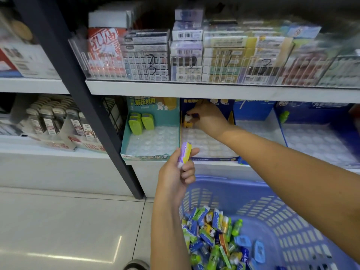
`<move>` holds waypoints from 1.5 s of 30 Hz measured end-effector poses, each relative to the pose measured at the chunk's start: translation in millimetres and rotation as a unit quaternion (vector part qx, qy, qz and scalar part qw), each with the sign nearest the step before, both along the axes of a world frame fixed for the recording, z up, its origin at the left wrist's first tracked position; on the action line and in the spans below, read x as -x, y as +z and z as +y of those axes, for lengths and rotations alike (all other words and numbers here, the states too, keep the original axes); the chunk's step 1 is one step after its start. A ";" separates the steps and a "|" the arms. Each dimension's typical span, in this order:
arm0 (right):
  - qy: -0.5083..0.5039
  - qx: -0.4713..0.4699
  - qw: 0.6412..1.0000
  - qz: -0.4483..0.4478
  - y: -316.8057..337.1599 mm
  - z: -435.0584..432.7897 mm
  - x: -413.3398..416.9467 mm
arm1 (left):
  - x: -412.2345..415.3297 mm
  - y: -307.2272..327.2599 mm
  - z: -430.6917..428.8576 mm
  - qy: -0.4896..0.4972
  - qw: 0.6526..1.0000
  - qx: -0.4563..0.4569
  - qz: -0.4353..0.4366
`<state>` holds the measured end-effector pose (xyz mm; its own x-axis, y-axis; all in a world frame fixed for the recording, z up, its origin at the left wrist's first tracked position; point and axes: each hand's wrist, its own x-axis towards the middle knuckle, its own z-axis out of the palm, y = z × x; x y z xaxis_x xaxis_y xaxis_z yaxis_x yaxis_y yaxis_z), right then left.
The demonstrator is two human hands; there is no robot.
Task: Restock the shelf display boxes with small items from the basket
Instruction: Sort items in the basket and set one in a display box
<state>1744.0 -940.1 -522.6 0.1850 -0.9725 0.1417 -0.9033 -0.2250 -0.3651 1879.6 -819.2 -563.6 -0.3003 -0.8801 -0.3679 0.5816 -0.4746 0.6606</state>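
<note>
Since the right grip is curled round a small white item at the back-left corner of the dark blue box, pinching it just above a yellow item standing there, I read this as filling from the rear corner forward so later pieces don't block the reach. Left grip is closed on a purple-and-yellow pack, held upright just in front of that box's front rim. It looks staged as the next piece, which saves a trip down to the stock. White dimpled tray lining the box floor is mostly bare; the dimples probably seat each item upright, can't confirm. Teal box next door on the left has three green items bunched at its back-left corner, same fill pattern. Blue boxes further right look near empty. Basket sits below and in front of the shelf, under the right forearm, holding a heap of mixed packs, close enough for either arm to reach. Task looks early: plenty of stock, most slots unfilled. Whether the white item is seated yet, can't tell.
</note>
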 end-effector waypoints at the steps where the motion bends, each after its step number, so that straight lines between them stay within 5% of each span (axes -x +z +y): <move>1: 0.000 0.008 1.000 -0.011 3.7 8.0 0.6 | -1.6 3.6 0.9 -0.003 0.999 -0.008 0.045; 4: -0.009 0.042 0.989 -0.143 9.5 50.1 7.3 | -2.4 10.1 2.2 -0.009 0.994 -0.006 0.105; 7: 0.024 0.035 0.964 -0.263 11.9 100.8 17.9 | 6.4 12.7 3.3 0.009 0.997 0.029 0.069; 13: 0.006 0.056 0.962 -0.268 -1.5 161.7 39.2 | 44.8 18.4 8.0 -0.002 0.995 0.077 -0.057; 18: -0.083 0.066 0.912 -0.396 -10.4 171.6 57.2 | 80.4 24.6 20.5 -0.044 0.982 0.135 -0.127; 23: -0.091 0.064 0.953 -0.281 -4.8 172.8 85.9 | 96.8 27.8 23.5 -0.049 0.913 0.266 -0.304; 30: -0.081 0.103 0.952 -0.277 5.3 160.6 133.1 | 134.2 31.8 21.5 -0.020 0.890 0.304 -0.339; 32: -0.110 0.110 0.930 -0.332 8.2 149.0 151.7 | 142.5 27.3 19.8 -0.042 0.855 0.334 -0.395; 37: -0.213 0.124 0.946 -0.211 15.3 90.9 191.4 | 157.8 5.0 17.7 -0.188 0.622 0.429 -0.627; 45: -0.215 -0.018 0.964 -0.156 9.0 37.0 191.5 | 159.0 0.7 13.1 -0.215 0.587 0.434 -0.649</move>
